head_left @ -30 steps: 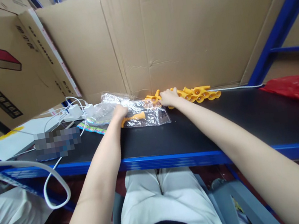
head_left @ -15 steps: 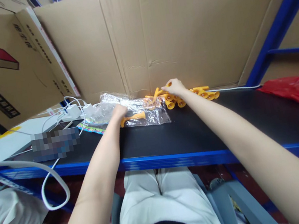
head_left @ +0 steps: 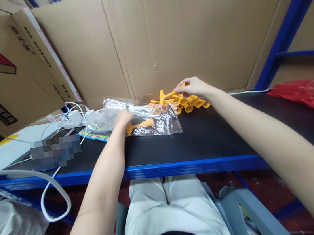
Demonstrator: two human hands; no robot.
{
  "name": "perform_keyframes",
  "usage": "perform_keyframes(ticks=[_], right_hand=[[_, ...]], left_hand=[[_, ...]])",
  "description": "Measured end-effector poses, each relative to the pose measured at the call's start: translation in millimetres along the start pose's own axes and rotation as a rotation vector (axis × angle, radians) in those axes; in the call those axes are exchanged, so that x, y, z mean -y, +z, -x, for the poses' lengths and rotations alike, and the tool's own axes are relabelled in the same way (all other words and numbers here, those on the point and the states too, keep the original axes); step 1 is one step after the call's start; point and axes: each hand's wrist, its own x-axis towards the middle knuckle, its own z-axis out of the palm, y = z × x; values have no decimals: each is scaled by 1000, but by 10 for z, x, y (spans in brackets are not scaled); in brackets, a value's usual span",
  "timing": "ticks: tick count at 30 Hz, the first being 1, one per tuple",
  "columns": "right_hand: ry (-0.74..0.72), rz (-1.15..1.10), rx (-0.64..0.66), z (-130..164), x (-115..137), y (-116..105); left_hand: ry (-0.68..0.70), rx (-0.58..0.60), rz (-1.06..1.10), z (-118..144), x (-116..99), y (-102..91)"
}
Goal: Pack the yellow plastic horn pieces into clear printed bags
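Observation:
My left hand (head_left: pixel 123 117) rests on a clear plastic bag (head_left: pixel 158 123) that lies on the black shelf (head_left: pixel 223 134); one yellow plastic piece (head_left: pixel 140 125) sits inside the bag beside the hand. My right hand (head_left: pixel 194 86) pinches a yellow plastic piece (head_left: pixel 167 94) and holds it just above a pile of the same yellow pieces (head_left: pixel 187 104), which lies against the cardboard wall to the right of the bag.
A red plastic bag (head_left: pixel 313 97) lies at the shelf's right end. White chargers and cables (head_left: pixel 77 118) and a blurred flat item (head_left: pixel 56 151) sit left of the bag. Cardboard sheets (head_left: pixel 178 29) wall the back. A blue upright (head_left: pixel 288 23) rises at right.
My right hand has dragged the yellow pieces leftward toward the bag and lifted one off the pile. My left hand has stayed on the bag.

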Motion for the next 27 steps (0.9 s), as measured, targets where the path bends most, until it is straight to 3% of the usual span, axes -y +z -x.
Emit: perform_keyframes(ticks=[5, 9, 12, 16, 20, 23, 27], right_hand=[[-38, 77, 118, 257, -32, 25], [-25, 169, 234, 391, -208, 43], [-28, 260, 379, 418, -296, -15], [-49, 446, 495, 399, -328, -124], [9, 672, 580, 373, -377, -150], [58, 763, 566, 358, -425, -144], [73, 775, 470, 354, -452, -166]], left_hand=[[-41, -99, -37, 89, -73, -2], [57, -211, -52, 182, -153, 24], [159, -219, -73, 218, -247, 79], [264, -79, -120, 224, -372, 229], [268, 134, -164, 252, -435, 328], [257, 223, -167, 297, -445, 300], [245, 249, -142, 349, -446, 227]])
